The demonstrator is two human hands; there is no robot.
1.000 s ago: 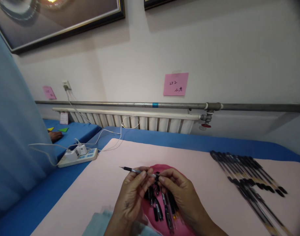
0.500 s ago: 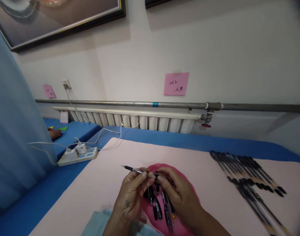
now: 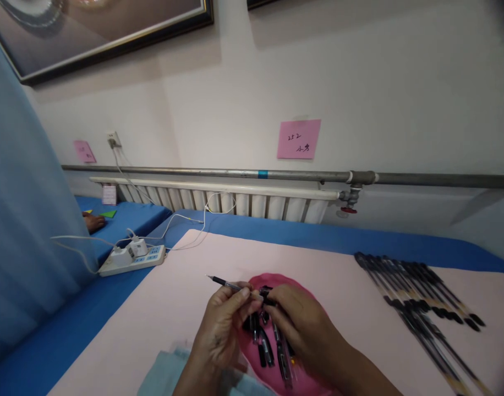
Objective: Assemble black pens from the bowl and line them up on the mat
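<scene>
My left hand (image 3: 221,324) is closed in a pinch around a pen (image 3: 227,283) with a black grip, its thin tip pointing up and to the left. At the pen's other end, the fingertips of my right hand (image 3: 297,319) are pinched together on a small dark pen part (image 3: 268,301), mostly covered by the fingers. Both hands are above a pink dish (image 3: 272,279). Inside it lie several black pen parts (image 3: 266,346), some with clips and clear sections, partly hidden under my right hand.
Rows of pens (image 3: 417,286) lie on the pink sheet (image 3: 153,308) at the right. A power strip (image 3: 132,263) with plugs and white cables is at the left. Light blue cloth (image 3: 163,371) lies near my left forearm. Another person's hand (image 3: 94,221) rests on a farther blue table.
My right hand has turned, its back now more over the fingers, and shifted slightly right at the pen's end. My left hand holds the pen almost unmoved.
</scene>
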